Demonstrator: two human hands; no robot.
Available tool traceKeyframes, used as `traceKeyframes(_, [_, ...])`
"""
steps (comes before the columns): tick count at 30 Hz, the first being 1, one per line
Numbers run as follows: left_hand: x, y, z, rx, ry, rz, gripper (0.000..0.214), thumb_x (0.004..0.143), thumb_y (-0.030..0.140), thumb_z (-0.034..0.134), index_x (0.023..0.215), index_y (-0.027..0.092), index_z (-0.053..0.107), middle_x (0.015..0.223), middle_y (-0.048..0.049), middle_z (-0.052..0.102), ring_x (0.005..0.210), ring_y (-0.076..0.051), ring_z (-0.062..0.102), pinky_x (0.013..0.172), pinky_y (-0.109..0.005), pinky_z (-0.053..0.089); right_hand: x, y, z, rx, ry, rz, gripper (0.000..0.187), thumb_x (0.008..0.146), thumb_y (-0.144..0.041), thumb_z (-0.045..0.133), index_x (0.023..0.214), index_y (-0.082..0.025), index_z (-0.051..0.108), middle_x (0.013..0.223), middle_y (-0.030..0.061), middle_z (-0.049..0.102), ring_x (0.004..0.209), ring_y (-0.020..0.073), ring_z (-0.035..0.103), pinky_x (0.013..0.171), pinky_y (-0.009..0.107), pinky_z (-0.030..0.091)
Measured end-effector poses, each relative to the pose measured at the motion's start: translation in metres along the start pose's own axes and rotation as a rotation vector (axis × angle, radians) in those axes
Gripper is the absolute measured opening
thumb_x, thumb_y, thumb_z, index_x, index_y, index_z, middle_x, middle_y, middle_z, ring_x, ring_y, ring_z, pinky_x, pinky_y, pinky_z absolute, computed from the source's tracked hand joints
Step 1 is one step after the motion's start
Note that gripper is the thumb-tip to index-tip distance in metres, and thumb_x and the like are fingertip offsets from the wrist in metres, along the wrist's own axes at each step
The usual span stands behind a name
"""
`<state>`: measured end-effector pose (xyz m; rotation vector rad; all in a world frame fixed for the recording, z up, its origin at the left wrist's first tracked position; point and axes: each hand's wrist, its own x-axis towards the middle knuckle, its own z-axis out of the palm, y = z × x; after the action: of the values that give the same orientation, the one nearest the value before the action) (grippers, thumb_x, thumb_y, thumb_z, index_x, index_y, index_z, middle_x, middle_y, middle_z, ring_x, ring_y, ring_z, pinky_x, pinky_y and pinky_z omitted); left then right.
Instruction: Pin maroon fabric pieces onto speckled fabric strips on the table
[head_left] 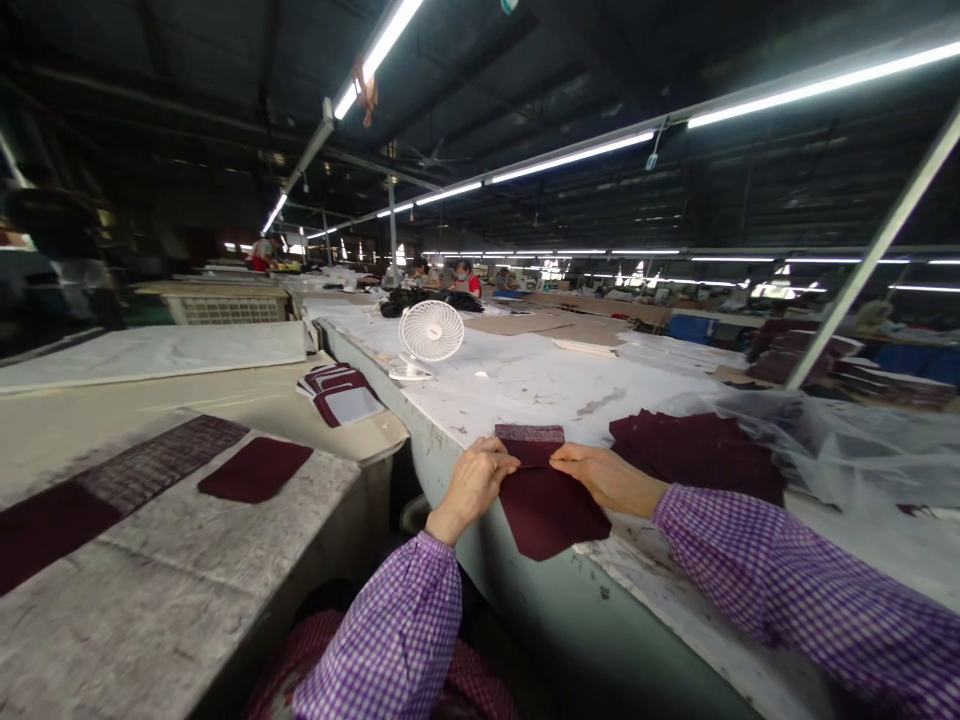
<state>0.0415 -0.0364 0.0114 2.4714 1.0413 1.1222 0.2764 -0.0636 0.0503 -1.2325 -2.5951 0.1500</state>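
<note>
A dark maroon fabric piece lies at the near edge of a white worktable, with a grey-speckled strip at its far end. My left hand pinches its upper left edge, fingers closed on the cloth. On the upper right edge rests my right hand, fingers pressed together on the cloth. Both sleeves are purple check.
A stack of maroon pieces lies right of my hands beside clear plastic sheeting. A small white fan stands further back. On the left table lie a maroon piece and stacked cut pieces. Other workers sit in the distance.
</note>
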Motion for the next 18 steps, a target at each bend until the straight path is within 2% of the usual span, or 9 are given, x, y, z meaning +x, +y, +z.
traceKeyframes(3, [0.0,0.0,-0.002,-0.032,-0.006,-0.02,0.024,0.087,0.02,0.048,0.087,0.021,0.072,0.087,-0.0044,0.064,0.086,-0.017,0.055,0.079,-0.029,0.046,-0.002,0.002,0.002,-0.11,-0.013,-0.049,0.039,0.088,-0.014,0.036,0.119,-0.018,0.058,0.114,0.0086,0.057,0.098,0.0198,0.054,0.089,0.031,0.043])
traceKeyframes(10, [-0.004,0.0,-0.004,0.0,0.006,0.024,0.027,0.088,0.019,0.045,0.087,0.02,0.072,0.088,-0.0046,0.063,0.086,-0.016,0.056,0.079,-0.027,0.045,0.003,-0.007,-0.001,-0.243,-0.091,-0.032,0.05,0.082,-0.004,0.034,0.125,-0.019,0.055,0.113,0.0099,0.056,0.097,0.019,0.055,0.087,0.03,0.044])
traceKeyframes(15, [-0.006,-0.001,-0.001,0.02,0.021,0.037,0.027,0.089,0.02,0.044,0.088,0.02,0.071,0.09,-0.0043,0.063,0.087,-0.017,0.055,0.081,-0.027,0.045,0.012,-0.019,-0.008,-0.389,-0.141,-0.066,0.058,0.079,0.0,0.035,0.129,-0.023,0.053,0.1,0.0091,0.058,0.085,0.0179,0.057,0.075,0.029,0.046])
traceKeyframes(18, [-0.006,-0.002,-0.001,0.013,0.01,0.026,0.026,0.089,0.021,0.045,0.087,0.021,0.071,0.091,-0.0042,0.063,0.089,-0.017,0.055,0.081,-0.027,0.045,0.019,-0.025,-0.01,-0.486,-0.171,-0.091,0.06,0.079,-0.001,0.037,0.131,-0.027,0.049,0.088,0.0067,0.058,0.072,0.0155,0.055,0.065,0.026,0.044])
